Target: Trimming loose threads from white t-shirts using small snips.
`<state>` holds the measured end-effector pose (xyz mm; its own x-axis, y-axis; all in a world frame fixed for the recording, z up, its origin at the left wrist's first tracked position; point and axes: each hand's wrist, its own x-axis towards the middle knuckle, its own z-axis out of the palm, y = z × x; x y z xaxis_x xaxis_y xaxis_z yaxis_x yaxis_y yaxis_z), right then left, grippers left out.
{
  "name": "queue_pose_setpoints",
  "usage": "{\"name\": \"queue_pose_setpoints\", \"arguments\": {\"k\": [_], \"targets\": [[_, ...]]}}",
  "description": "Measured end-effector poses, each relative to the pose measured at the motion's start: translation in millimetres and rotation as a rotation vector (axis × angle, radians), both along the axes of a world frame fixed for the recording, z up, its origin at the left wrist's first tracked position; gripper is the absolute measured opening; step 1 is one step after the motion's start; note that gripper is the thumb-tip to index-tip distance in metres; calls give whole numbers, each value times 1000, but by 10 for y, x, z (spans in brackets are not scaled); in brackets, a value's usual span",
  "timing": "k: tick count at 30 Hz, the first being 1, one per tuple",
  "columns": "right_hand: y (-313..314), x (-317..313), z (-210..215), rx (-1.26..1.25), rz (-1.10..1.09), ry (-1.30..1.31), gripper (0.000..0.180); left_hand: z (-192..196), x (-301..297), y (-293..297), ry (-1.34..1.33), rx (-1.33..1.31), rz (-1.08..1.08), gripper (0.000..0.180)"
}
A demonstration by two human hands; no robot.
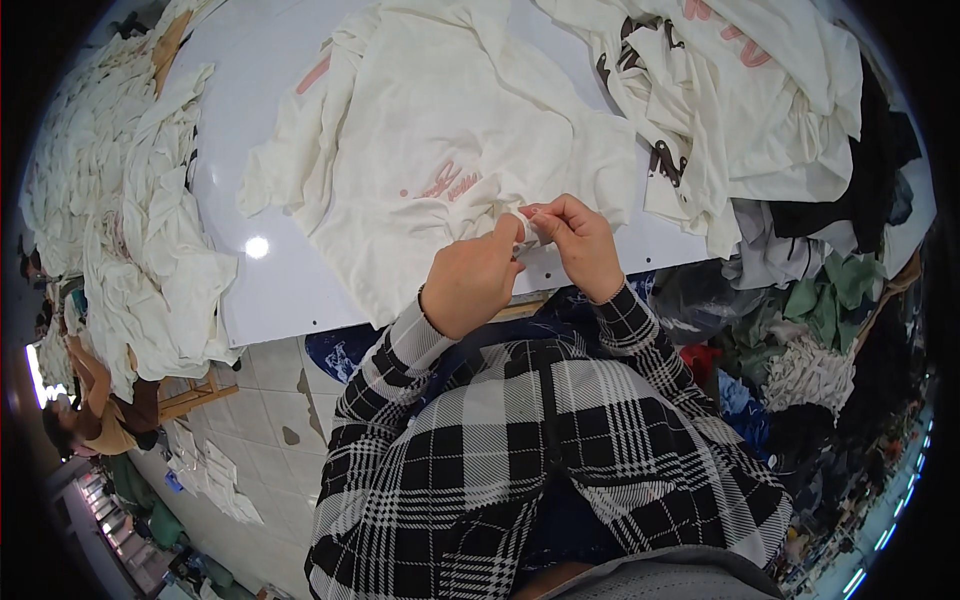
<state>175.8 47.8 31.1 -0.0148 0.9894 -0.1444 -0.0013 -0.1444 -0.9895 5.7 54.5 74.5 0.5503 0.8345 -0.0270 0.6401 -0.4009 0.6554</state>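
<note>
A white garment (430, 110) with pink script lettering (445, 182) lies spread and wrinkled over the near edge of the white table. My left hand (472, 285) is closed on a bunched fold of its cloth, thumb and forefinger pressed together. Right beside it, my right hand (580, 250) pinches the same fold between thumb and fingertips. The two sets of fingertips almost meet. A small dark spot shows under my left fingers, too small to name.
More white garments with pink and dark prints (790, 130) are heaped at the table's right. A long pile of white garments (120, 200) covers the left, where another person (95, 410) reaches in. Coloured cloth (830, 300) is piled lower right. The table's edge (270, 338) runs before me.
</note>
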Motion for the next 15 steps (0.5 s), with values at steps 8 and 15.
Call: {"name": "queue_pose_setpoints", "arguments": {"k": [8,15], "targets": [[-1,24,-43,34,27,-22,12,54,-46,102,29,-111,24,32],[-26,35,-71,-89,-2,169,10,-31,-150,157,-40,-151,85,34]]}}
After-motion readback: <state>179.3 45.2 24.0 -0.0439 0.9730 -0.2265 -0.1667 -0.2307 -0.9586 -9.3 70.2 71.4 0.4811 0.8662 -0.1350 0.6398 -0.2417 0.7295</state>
